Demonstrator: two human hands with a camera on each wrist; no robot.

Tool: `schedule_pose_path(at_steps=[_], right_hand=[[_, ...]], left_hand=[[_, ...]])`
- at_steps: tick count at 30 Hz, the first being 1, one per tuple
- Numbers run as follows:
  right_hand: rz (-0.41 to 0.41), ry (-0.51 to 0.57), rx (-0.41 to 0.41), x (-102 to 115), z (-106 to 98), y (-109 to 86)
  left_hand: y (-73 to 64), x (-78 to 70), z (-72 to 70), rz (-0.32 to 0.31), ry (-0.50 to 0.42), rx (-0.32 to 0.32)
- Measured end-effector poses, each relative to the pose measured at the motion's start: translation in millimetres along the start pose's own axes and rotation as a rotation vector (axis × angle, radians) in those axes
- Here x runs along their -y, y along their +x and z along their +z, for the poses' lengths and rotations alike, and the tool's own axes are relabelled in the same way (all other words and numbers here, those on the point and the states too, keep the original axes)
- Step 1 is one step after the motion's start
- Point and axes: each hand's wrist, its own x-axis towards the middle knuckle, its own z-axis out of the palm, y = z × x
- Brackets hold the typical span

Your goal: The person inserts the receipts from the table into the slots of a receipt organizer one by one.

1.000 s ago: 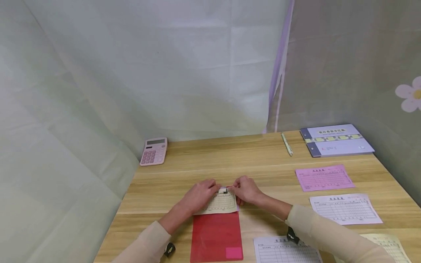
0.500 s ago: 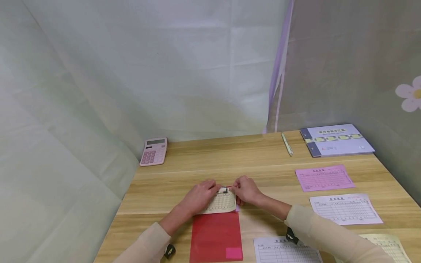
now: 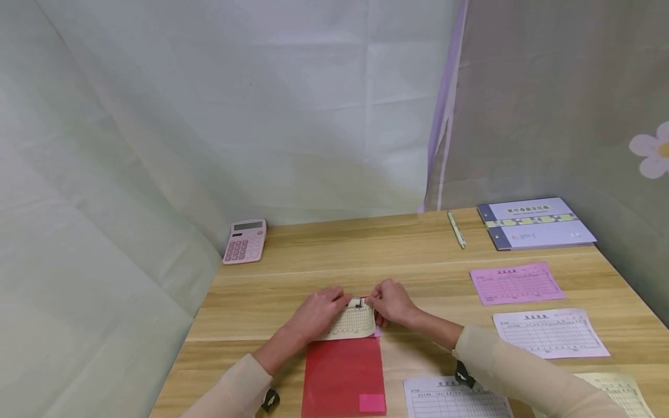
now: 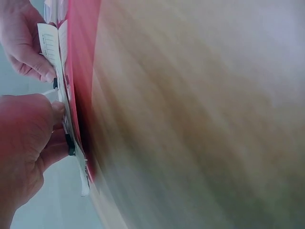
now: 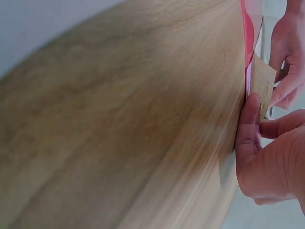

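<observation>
A cream printed slip (image 3: 354,323) lies across the upper part of a red folder (image 3: 343,371), with the edge of a pink slip showing beneath it. Along the slip's top runs a thin metal fastener (image 3: 356,303) with black pieces. My left hand (image 3: 320,313) covers the slip's left part. In the left wrist view its fingertips hold the fastener near a black end piece (image 4: 70,144). My right hand (image 3: 392,302) pinches the slip's top right corner between thumb and finger, beside the fastener. The slip's right side curls up a little.
A pink slip (image 3: 517,283), a white slip (image 3: 550,333), another white slip (image 3: 455,400) and a cream slip (image 3: 619,390) lie to the right. Farther back are a pink calculator (image 3: 244,241), a pen (image 3: 456,230) and a ledger book (image 3: 535,223). Curtains hang behind the table.
The cream slip's right edge has curled and shifted slightly left, baring more of the pink slip under it. Both hands stay almost in place.
</observation>
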Motion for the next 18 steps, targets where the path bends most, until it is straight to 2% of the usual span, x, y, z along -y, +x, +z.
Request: schedule_pose_path(at_steps=[5,8,12,14,15,18], right_hand=[[0.010,0.015,0.041,1.4,-3.0,-0.2],[0.008,-0.023,0.047,2.1,-7.5,1.3],[-0.048,-0.132,-0.056,2.8,-12.2,4.6],[-0.069,-0.165,-0.083,3.7,-14.2,5.3],[-0.079,-0.181,-0.079,3.9,-15.1,5.6],[-0.056,-0.163,0.006,5.9,-17.5,4.2]], left_hand=[[-0.6,-0.4,-0.1,-0.007,-0.001,0.004],[-0.3,-0.3,-0.6,-0.013,-0.009,-0.002],[0.5,-0.1,0.4,-0.020,-0.013,-0.007],[0.6,-0.3,0.2,-0.023,-0.012,-0.001],[0.7,-0.4,0.2,-0.024,-0.010,0.001],[0.6,-0.6,-0.1,-0.023,-0.002,0.008]])
